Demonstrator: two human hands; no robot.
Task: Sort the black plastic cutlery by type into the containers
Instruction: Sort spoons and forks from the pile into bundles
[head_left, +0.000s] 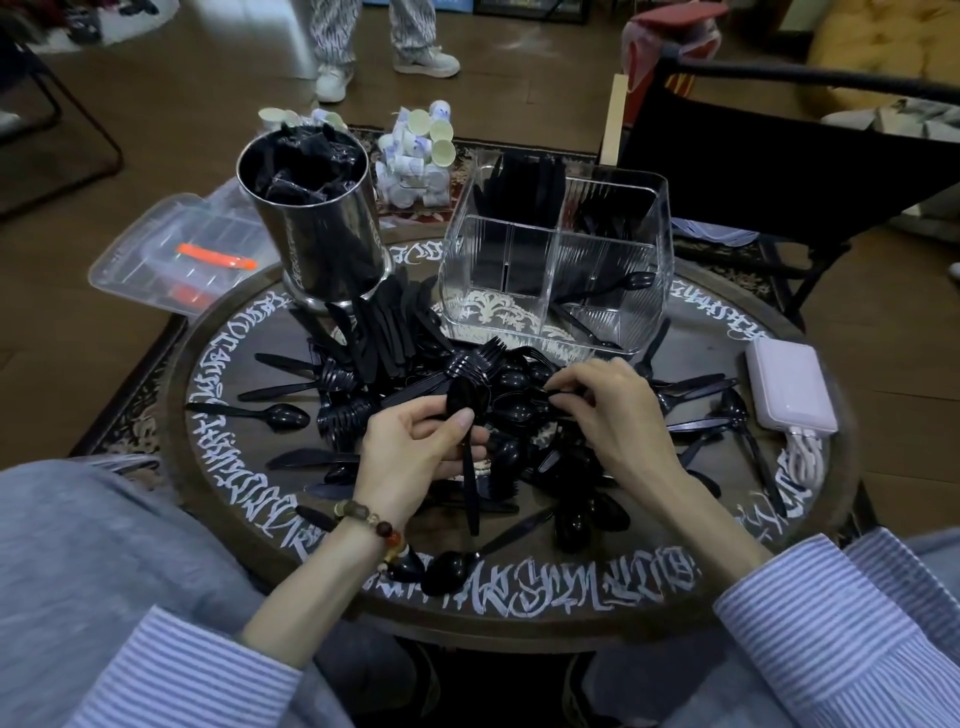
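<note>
Striped shirt cuffs (171, 670) nearest the lens, one at each lower corner, forearms reaching onto a round dark table (519, 597) lettered in white around the rim.

Far left, half off the table edge: clear lidded box (176, 254) with an orange item inside. Next right: steel cylinder (317, 218) upright, packed with black wrapped pieces, base touching the heap. Behind it, on the rug: bag of small white cups (415, 161).

Centre: heap of black plastic cutlery (395, 353), glossy, unsorted: flat knives fanned below the cylinder, nested forks (475, 358) tines up, spoons scattered outward toward the rim.

Left hand (415, 452), beaded bracelet at wrist, fingers curled, thumb pressed on one black spoon (467, 410); bowl up, handle running down past the palm.

Right hand (613, 410) over the heap, fingers bent, tips pinching a black piece; type not discernible.

Behind the hands: clear ribbed divided container (556, 260). Rear compartments hold black cutlery upright; front right holds a few spoons leaning; front left shows only the table pattern.

Far right: pale power bank (789, 384) with white cable, beside stray spoons. Beyond the table: dark folding chair (779, 171); another person's legs and white shoes (384, 67) on the floor.
</note>
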